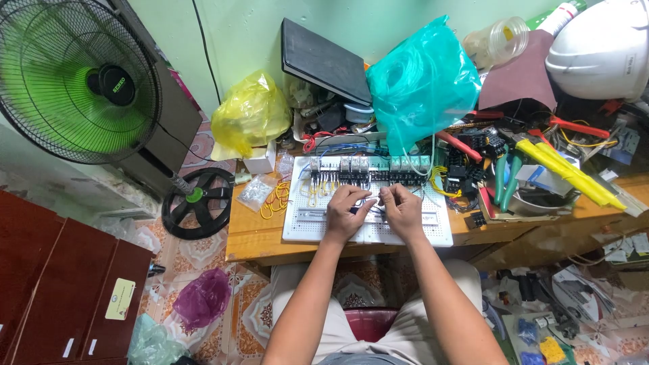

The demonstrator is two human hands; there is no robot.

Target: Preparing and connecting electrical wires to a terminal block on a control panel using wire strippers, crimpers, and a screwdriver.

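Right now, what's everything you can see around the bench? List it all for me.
White perforated board: one, desk centre, with a row of relays.
Teal plastic bag: one, behind the board.
Yellow plastic bag: one, back left.
Black folder: one, leaning on the wall.
White helmet: one, top right.
Green-handled pliers: one, right of the board.
Green fan: one, far left.
Left hand, right hand: on the board, pinching small wiring.

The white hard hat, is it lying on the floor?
No, the white hard hat sits up on the cluttered wooden desk at the far right, above the yellow-handled cutters, not on the floor.
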